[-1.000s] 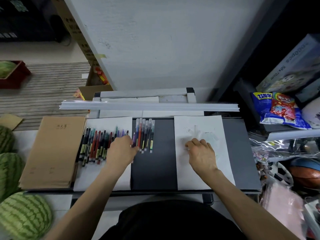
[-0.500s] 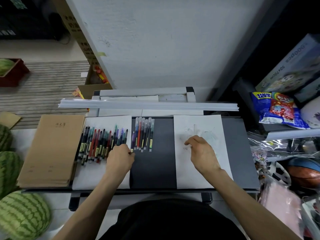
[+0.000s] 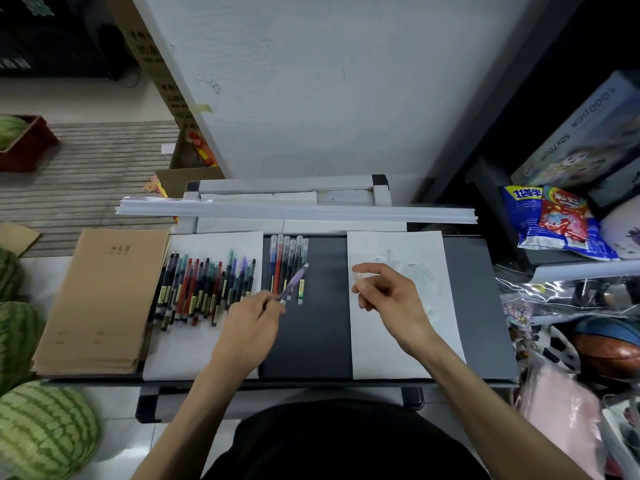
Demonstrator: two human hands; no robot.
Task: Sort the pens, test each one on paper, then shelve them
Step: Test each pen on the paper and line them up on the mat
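The left hand (image 3: 247, 320) has its fingers curled round the lower end of a purple pen (image 3: 293, 282), pinching it so the barrel slants up and to the right, its far end over the small row of pens (image 3: 287, 258) that lies on the dark tabletop (image 3: 311, 341). The right hand (image 3: 388, 299) is raised above the right sheet of paper (image 3: 446, 334), thumb and forefinger pressed together on a small clear piece (image 3: 358, 276) (too blurred to say for certain what it is), the other fingers loosely curled beneath. Faint marks show on that sheet near the fingers. The two hands are well apart, with bare dark tabletop between them. To the left of the small row, a larger row of pens (image 3: 201, 289) in black, red, green and purple lies side by side on the left sheet of paper (image 3: 187, 355), the left hand just beside its right end. A stack of brown notebooks (image 3: 100, 299) sits beside that sheet at the table's left edge. Long white strips (image 3: 294, 213) run across the far side of the table. Watermelons (image 3: 45, 431) stand on the floor at the left; snack bags (image 3: 554, 220) and a ball (image 3: 609, 351) crowd the shelves at the right.
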